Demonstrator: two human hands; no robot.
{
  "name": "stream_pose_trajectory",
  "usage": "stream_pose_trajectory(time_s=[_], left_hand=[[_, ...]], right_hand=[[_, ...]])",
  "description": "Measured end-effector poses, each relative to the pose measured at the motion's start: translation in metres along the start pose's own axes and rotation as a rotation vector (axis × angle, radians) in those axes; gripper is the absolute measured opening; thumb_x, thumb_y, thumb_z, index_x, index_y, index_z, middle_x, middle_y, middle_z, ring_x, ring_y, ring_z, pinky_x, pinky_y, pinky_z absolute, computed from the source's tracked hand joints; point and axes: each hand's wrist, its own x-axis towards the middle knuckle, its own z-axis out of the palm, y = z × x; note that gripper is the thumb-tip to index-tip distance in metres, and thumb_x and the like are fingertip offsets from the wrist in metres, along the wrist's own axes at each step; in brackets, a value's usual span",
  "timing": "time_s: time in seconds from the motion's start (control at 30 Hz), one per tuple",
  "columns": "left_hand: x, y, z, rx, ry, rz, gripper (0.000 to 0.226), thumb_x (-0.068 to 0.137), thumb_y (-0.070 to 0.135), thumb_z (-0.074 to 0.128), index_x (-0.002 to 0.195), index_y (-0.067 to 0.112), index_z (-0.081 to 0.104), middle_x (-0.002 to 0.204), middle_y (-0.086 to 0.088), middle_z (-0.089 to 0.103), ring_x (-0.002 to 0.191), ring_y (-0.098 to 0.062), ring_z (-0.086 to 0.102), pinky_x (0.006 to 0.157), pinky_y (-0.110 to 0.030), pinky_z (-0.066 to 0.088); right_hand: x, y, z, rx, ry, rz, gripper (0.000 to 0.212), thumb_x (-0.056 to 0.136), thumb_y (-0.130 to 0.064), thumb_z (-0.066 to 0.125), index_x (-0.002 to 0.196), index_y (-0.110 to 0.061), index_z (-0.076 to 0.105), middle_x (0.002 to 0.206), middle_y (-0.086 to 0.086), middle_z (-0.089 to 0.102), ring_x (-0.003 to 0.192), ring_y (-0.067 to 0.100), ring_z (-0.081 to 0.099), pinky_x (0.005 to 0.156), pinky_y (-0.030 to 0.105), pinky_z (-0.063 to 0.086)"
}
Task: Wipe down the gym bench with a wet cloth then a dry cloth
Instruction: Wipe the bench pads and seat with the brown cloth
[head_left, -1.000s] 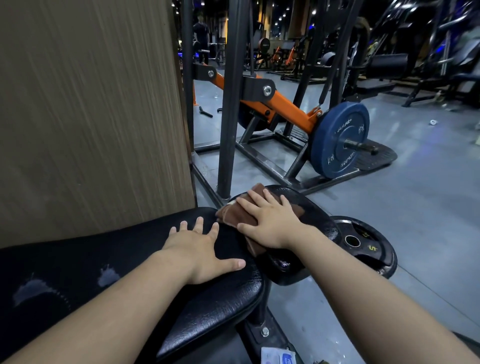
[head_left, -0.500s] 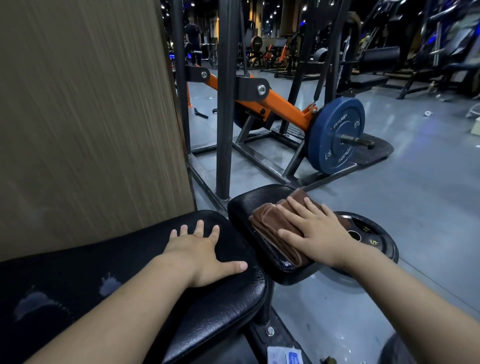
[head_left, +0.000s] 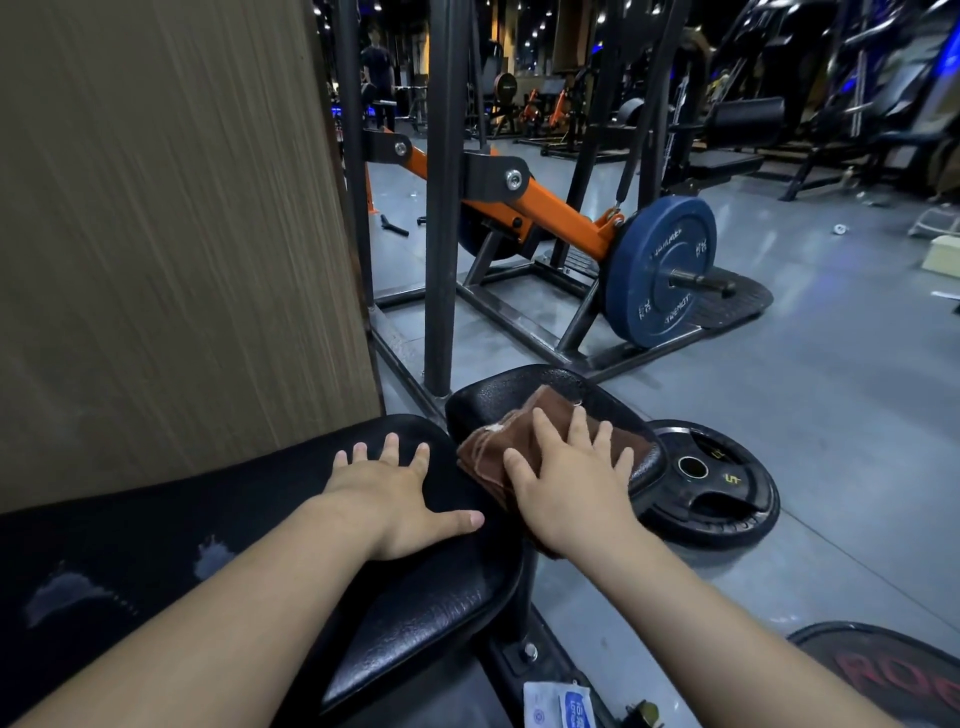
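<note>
Your right hand (head_left: 571, 483) has slid the brown cloth (head_left: 493, 447) leftward across the small seat pad (head_left: 498, 395) since half a second ago, from the pad's right side to its left edge, while your left hand (head_left: 395, 493) has kept its place.

The right hand lies palm down on the cloth, its fingers (head_left: 576, 426) straight and spread, pressing it flat rather than gripping it. The cloth is bunched in folds, and its near part hangs over the seat pad's near left edge, beside the gap to the long bench pad (head_left: 441, 597).

The left hand rests palm down at the right end of the bench pad, fingers (head_left: 389, 447) splayed and thumb stretched toward the gap, holding nothing. Pale worn patches (head_left: 213, 556) mark the bench pad farther left.

A black weight plate (head_left: 717, 488) lies flat on the grey floor just beside the seat pad's right edge. Behind it a blue weight plate (head_left: 660, 270) sits on the peg of a machine with an orange arm (head_left: 561, 218). A wood-grain panel (head_left: 171, 234) stands behind the bench pad on the left.
</note>
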Motion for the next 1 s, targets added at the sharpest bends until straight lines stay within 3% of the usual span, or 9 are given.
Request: stream_pose_trajectory(time_s=[0.13, 0.27, 0.37, 0.47, 0.57, 0.67, 0.73, 0.83, 1.0], left_hand=[[-0.002, -0.001, 0.001, -0.006, -0.001, 0.005, 0.116, 0.068, 0.096, 0.028, 0.157, 0.031, -0.008, 0.165, -0.008, -0.015, 0.151, -0.04, -0.008, 0.122, -0.052, -0.003], [-0.002, -0.001, 0.0, -0.003, -0.001, 0.006, 0.115, 0.069, 0.096, 0.028, 0.157, 0.031, -0.008, 0.164, -0.009, -0.015, 0.15, -0.04, -0.009, 0.122, -0.051, -0.004], [-0.001, -0.001, 0.001, -0.005, 0.005, 0.009, 0.115, 0.069, 0.096, 0.027, 0.157, 0.031, -0.008, 0.164, -0.009, -0.015, 0.15, -0.041, -0.009, 0.122, -0.052, -0.004], [0.0, -0.002, 0.002, 0.002, 0.006, 0.013, 0.115, 0.069, 0.096, 0.027, 0.157, 0.031, -0.008, 0.164, -0.01, -0.015, 0.15, -0.042, -0.009, 0.122, -0.052, -0.004], [0.0, -0.002, 0.003, -0.002, 0.005, 0.014, 0.115, 0.069, 0.096, 0.026, 0.157, 0.031, -0.009, 0.164, -0.009, -0.016, 0.15, -0.041, -0.01, 0.122, -0.052, -0.004], [0.0, -0.003, 0.004, 0.005, 0.01, 0.017, 0.117, 0.068, 0.097, 0.026, 0.157, 0.03, -0.009, 0.164, -0.01, -0.016, 0.15, -0.042, -0.01, 0.122, -0.052, -0.004], [0.0, -0.003, 0.004, 0.003, 0.016, 0.015, 0.116, 0.068, 0.097, 0.027, 0.157, 0.03, -0.009, 0.164, -0.01, -0.016, 0.15, -0.042, -0.01, 0.122, -0.052, -0.003], [0.0, -0.002, 0.004, -0.004, 0.023, 0.017, 0.115, 0.069, 0.096, 0.027, 0.157, 0.03, -0.008, 0.164, -0.01, -0.015, 0.15, -0.041, -0.01, 0.122, -0.051, -0.003], [0.001, -0.003, 0.004, 0.003, 0.011, 0.011, 0.116, 0.068, 0.097, 0.026, 0.157, 0.031, -0.009, 0.164, -0.009, -0.016, 0.15, -0.04, -0.01, 0.122, -0.052, -0.003]], right_hand=[[0.014, 0.0, 0.014, -0.179, 0.029, -0.069, 0.064, 0.1, -0.057, 0.022, 0.158, -0.031, 0.01, 0.166, 0.014, 0.001, 0.151, 0.04, -0.007, 0.117, 0.062, -0.005], [0.032, 0.017, 0.004, -0.136, -0.051, -0.407, 0.06, 0.099, -0.055, 0.035, 0.155, -0.041, 0.019, 0.167, 0.002, 0.006, 0.153, 0.028, -0.002, 0.12, 0.055, -0.005], [0.055, 0.029, -0.008, -0.008, -0.178, -0.612, 0.053, 0.098, -0.05, 0.049, 0.149, -0.046, 0.033, 0.165, -0.009, 0.012, 0.153, 0.017, -0.001, 0.122, 0.049, -0.006], [0.087, 0.023, -0.033, 0.079, -0.448, -0.68, 0.05, 0.092, -0.039, 0.066, 0.138, -0.049, 0.049, 0.16, -0.018, 0.021, 0.15, 0.004, 0.004, 0.122, 0.039, -0.006], [0.103, 0.004, -0.061, -0.02, -0.577, -0.606, 0.058, 0.084, -0.023, 0.073, 0.135, -0.046, 0.056, 0.154, -0.019, 0.037, 0.144, 0.005, 0.027, 0.118, 0.027, 0.014], [0.088, -0.012, -0.043, 0.085, -0.277, -0.45, 0.045, 0.087, -0.034, 0.062, 0.131, -0.03, 0.06, 0.133, -0.004, 0.062, 0.122, 0.02, 0.057, 0.105, 0.031, 0.041], [0.069, -0.017, -0.009, 0.068, -0.067, -0.304, 0.047, 0.096, -0.042, 0.045, 0.138, -0.021, 0.052, 0.147, 0.008, 0.049, 0.138, 0.031, 0.041, 0.115, 0.046, 0.031], [0.06, -0.016, 0.02, -0.145, -0.036, -0.257, 0.064, 0.101, -0.051, 0.028, 0.156, -0.02, 0.023, 0.166, 0.01, 0.011, 0.153, 0.03, 0.004, 0.12, 0.055, 0.001], [0.085, -0.014, 0.005, -0.161, -0.133, -0.487, 0.064, 0.099, -0.056, 0.032, 0.157, -0.034, 0.017, 0.166, 0.011, 0.007, 0.153, 0.03, 0.001, 0.121, 0.054, 0.0]])
